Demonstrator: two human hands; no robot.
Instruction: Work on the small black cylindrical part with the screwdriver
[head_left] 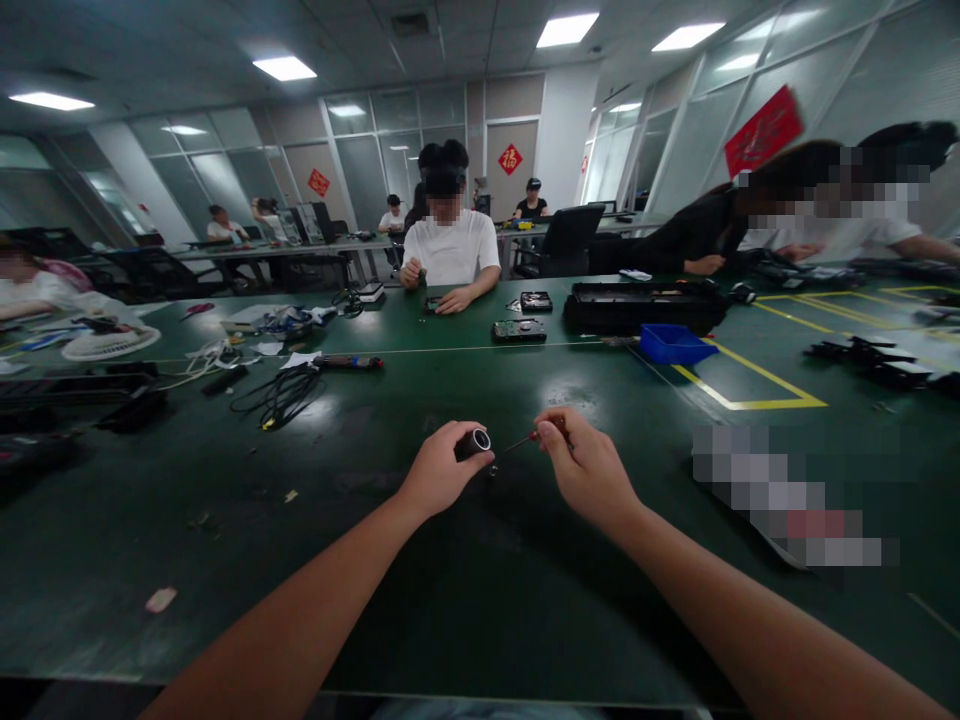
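Dimly lit overall by bright ceiling panels [567,29] blown out to white, with soft glare patches on the dark green worktop [450,600], strong wide-angle bending at the edges, and slight softness throughout.

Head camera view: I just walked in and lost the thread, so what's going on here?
A person sits at a green table. The left hand holds a small black cylinder, open end toward the right hand, which pinches a thin red-handled screwdriver pointed at it, tip just short. Across the table, another person in a white shirt works on small parts.
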